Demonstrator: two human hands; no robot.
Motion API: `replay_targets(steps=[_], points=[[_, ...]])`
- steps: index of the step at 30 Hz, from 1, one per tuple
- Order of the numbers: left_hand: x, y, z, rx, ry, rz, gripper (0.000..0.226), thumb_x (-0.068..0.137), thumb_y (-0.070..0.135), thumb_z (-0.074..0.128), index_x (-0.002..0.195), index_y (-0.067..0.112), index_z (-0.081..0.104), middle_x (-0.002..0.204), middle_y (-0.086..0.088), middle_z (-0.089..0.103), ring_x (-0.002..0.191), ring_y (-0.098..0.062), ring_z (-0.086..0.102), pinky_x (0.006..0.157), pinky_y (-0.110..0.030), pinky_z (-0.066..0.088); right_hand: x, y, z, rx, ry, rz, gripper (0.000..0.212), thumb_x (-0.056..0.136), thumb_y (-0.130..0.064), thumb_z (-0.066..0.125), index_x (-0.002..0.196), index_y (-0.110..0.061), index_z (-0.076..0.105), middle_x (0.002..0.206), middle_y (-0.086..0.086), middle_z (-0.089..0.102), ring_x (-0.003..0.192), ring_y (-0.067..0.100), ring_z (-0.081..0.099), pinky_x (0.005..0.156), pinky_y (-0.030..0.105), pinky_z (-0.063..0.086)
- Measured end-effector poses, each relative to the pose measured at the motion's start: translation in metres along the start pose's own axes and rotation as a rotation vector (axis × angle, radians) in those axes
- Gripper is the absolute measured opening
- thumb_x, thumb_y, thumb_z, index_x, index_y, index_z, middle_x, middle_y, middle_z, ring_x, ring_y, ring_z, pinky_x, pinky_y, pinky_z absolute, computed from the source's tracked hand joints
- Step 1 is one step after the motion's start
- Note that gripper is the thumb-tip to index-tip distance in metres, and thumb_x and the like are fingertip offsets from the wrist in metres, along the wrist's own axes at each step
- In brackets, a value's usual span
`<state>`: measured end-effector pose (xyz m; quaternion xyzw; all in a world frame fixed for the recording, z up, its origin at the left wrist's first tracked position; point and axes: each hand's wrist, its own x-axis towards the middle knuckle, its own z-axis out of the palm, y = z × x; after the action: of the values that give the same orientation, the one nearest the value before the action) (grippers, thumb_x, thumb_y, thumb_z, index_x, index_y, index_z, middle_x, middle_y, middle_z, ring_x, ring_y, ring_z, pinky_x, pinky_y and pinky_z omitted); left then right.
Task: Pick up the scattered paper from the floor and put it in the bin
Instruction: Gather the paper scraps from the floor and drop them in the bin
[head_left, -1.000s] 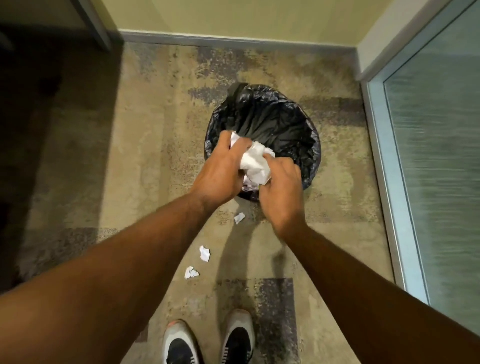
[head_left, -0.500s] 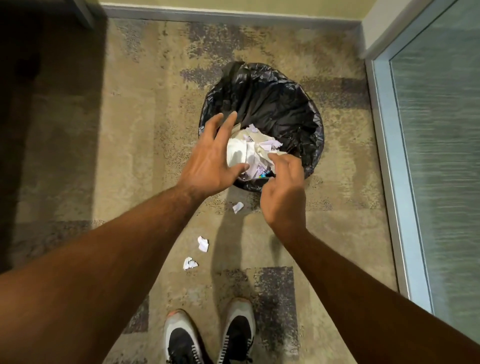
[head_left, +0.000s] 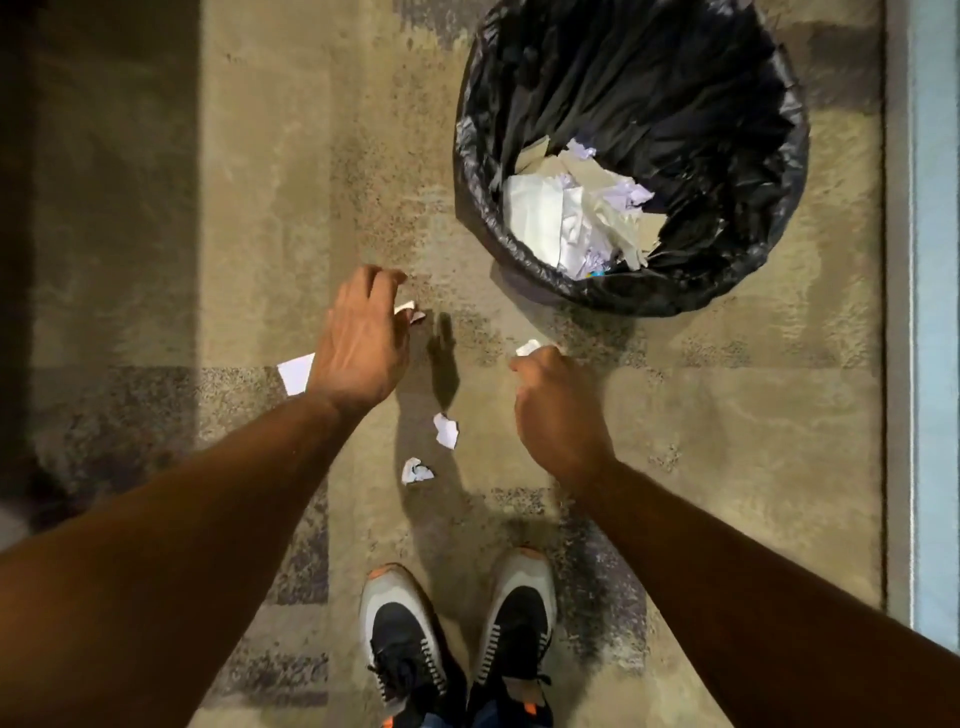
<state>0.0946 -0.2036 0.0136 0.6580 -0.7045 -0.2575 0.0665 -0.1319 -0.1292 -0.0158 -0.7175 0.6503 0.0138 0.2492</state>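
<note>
The bin (head_left: 470, 171), lined with a black bag, stands on the carpet at the upper right and holds a heap of crumpled white paper (head_left: 566, 218). Below it, my right hand (head_left: 558, 410) is closed, fingertips pinched on a small white scrap (head_left: 529, 347) at floor level. My left hand (head_left: 363, 343) hovers low with fingers apart, its tips at another small scrap (head_left: 414, 313). A flat white piece (head_left: 296, 373) lies half hidden under its wrist side. Two crumpled scraps (head_left: 445, 430) (head_left: 415, 471) lie on the carpet between my forearms.
My two shoes (head_left: 410, 649) stand at the bottom centre, just behind the loose scraps. A pale blue frame with a glass panel (head_left: 935, 312) runs down the right edge. The floor at the left lies in dark shadow.
Both hands let the paper wad drop into the bin, then came down and back to the floor. The view has tilted downward and closer; my right hand now pinches the scrap near the bin.
</note>
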Motion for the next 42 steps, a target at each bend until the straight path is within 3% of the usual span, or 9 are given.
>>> replay_targets(steps=[6, 11, 14, 17, 22, 27, 35, 40, 42], points=[[-0.011, -0.049, 0.067, 0.006, -0.205, -0.097, 0.035, 0.104, 0.025, 0.051, 0.137, 0.013, 0.048, 0.136, -0.014, 0.047, 0.114, -0.037, 0.055, 0.093, -0.051, 0.05, 0.014, 0.02, 0.063, -0.178, -0.046, 0.071, 0.046, 0.088, -0.022, 0.055, 0.134, -0.029, 0.052, 0.131, 0.004, 0.058, 0.103, 0.029, 0.061, 0.084, 0.046, 0.053], [0.006, -0.063, 0.101, 0.016, -0.246, -0.093, 0.044, 0.102, 0.025, 0.055, 0.143, 0.011, 0.047, 0.143, -0.015, 0.042, 0.121, -0.04, 0.053, 0.103, -0.05, 0.046, 0.032, 0.024, 0.09, -0.187, -0.021, 0.119, 0.062, 0.083, -0.021, 0.065, 0.143, -0.021, 0.046, 0.146, 0.01, 0.046, 0.124, 0.033, 0.052, 0.1, 0.049, 0.049], [0.025, -0.071, 0.112, 0.061, -0.175, -0.025, 0.058, 0.096, 0.009, 0.059, 0.151, 0.013, 0.041, 0.157, -0.018, 0.031, 0.139, -0.043, 0.036, 0.114, -0.051, 0.038, 0.043, 0.022, 0.088, -0.112, 0.009, 0.17, 0.069, 0.081, -0.024, 0.057, 0.148, -0.017, 0.042, 0.157, 0.018, 0.032, 0.138, 0.04, 0.04, 0.111, 0.057, 0.04], [0.041, -0.078, 0.12, 0.152, -0.217, -0.001, 0.078, 0.09, 0.001, 0.062, 0.158, 0.022, 0.03, 0.167, -0.013, 0.011, 0.151, -0.042, 0.015, 0.12, -0.055, 0.029, 0.052, 0.023, 0.087, -0.08, -0.052, 0.216, 0.075, 0.08, -0.025, 0.044, 0.154, -0.019, 0.035, 0.164, 0.02, 0.019, 0.147, 0.042, 0.028, 0.117, 0.058, 0.035], [0.037, -0.08, 0.131, 0.236, -0.315, -0.009, 0.088, 0.092, 0.001, 0.061, 0.163, 0.025, 0.016, 0.17, -0.009, 0.002, 0.155, -0.037, 0.005, 0.125, -0.053, 0.02, 0.047, 0.033, 0.1, -0.182, -0.034, 0.134, 0.065, 0.083, -0.01, 0.034, 0.147, -0.011, 0.046, 0.154, 0.019, 0.038, 0.132, 0.036, 0.045, 0.109, 0.049, 0.044], [0.01, -0.071, 0.131, 0.279, -0.208, 0.016, 0.076, 0.087, 0.003, 0.065, 0.156, 0.015, 0.035, 0.161, -0.012, 0.028, 0.137, -0.035, 0.035, 0.111, -0.046, 0.045, 0.036, 0.031, 0.105, -0.206, -0.029, 0.143, 0.059, 0.085, -0.001, 0.065, 0.141, -0.009, 0.052, 0.147, 0.017, 0.047, 0.127, 0.031, 0.049, 0.108, 0.044, 0.047], [-0.025, -0.071, 0.135, 0.147, -0.163, -0.012, 0.034, 0.087, -0.005, 0.064, 0.119, 0.007, 0.067, 0.114, -0.011, 0.057, 0.099, -0.026, 0.053, 0.085, -0.04, 0.054, 0.017, 0.023, 0.108, -0.115, -0.052, 0.167, 0.058, 0.081, 0.011, 0.064, 0.136, -0.005, 0.054, 0.125, 0.022, 0.056, 0.112, 0.033, 0.055, 0.096, 0.045, 0.054], [-0.035, -0.054, 0.125, -0.038, -0.124, -0.052, 0.032, 0.092, -0.008, 0.058, 0.119, 0.008, 0.066, 0.113, -0.007, 0.059, 0.087, -0.016, 0.056, 0.066, -0.016, 0.049, 0.001, 0.014, 0.091, -0.123, 0.043, 0.081, 0.031, 0.081, 0.006, 0.059, 0.109, -0.001, 0.069, 0.104, 0.02, 0.064, 0.091, 0.034, 0.061, 0.082, 0.043, 0.056], [-0.031, -0.037, 0.114, -0.106, -0.074, -0.039, 0.027, 0.099, 0.001, 0.055, 0.122, 0.012, 0.063, 0.115, -0.005, 0.061, 0.087, -0.013, 0.058, 0.068, -0.019, 0.054, -0.003, 0.008, 0.076, -0.12, 0.111, 0.084, 0.023, 0.085, -0.002, 0.064, 0.107, -0.008, 0.07, 0.106, 0.013, 0.065, 0.09, 0.028, 0.061, 0.079, 0.032, 0.048]])
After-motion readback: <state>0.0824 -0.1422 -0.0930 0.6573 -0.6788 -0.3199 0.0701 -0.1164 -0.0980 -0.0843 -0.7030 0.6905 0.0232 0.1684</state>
